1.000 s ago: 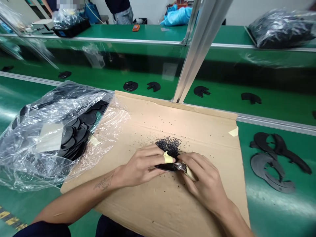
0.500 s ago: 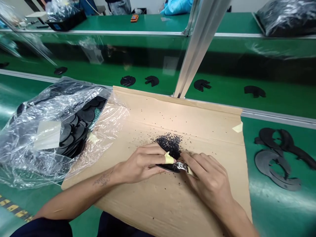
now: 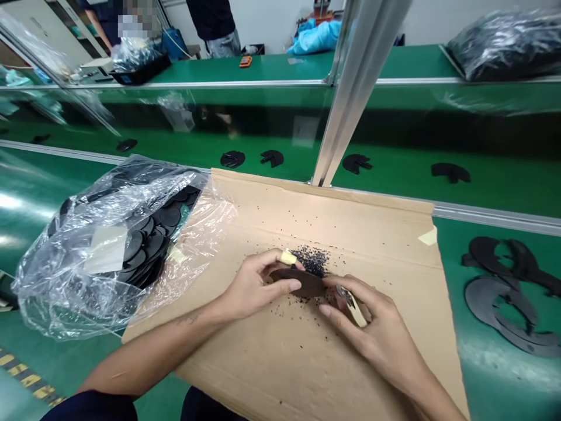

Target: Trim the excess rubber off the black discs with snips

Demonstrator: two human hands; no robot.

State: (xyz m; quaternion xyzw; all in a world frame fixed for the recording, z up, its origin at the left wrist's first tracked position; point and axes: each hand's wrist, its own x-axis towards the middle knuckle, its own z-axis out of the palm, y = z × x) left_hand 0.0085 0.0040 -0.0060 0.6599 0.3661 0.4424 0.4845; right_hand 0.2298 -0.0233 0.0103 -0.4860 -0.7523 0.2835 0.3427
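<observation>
Pinching a dark flat disc (image 3: 302,283) in the left hand (image 3: 252,286), thumb pressed on the near edge, fingers curled over the far rim, one fingertip wrapped in pale tape (image 3: 288,257). Holding the disc low over the cardboard sheet (image 3: 359,228), just in front of the body.

Closed around small metal nippers (image 3: 348,301) in the right hand (image 3: 377,336), pale-wrapped handle tucked into the palm, thumb stretched toward the disc's right edge. Cannot tell whether tip and disc touch.

Judging by looks: thin, light, likely moulded plastic or rubber, stiff enough to stay flat yet easy to bend or let slip. Best gripped at the rim from both faces, close to the spot being worked, not by the middle.

Just beyond the fingertips, a heap of black crumbs (image 3: 313,260), with more scattered over the cardboard. Well to the left of the left hand, a clear plastic bag (image 3: 109,251) crammed with more black discs. Off to the right of the right hand, cut black pieces (image 3: 504,292) lying flat on green. Farther out, a green belt (image 3: 394,187) carrying a few spaced black parts, an aluminium post (image 3: 350,88) rising behind the cardboard, and people (image 3: 213,20) standing at the far bench.
</observation>
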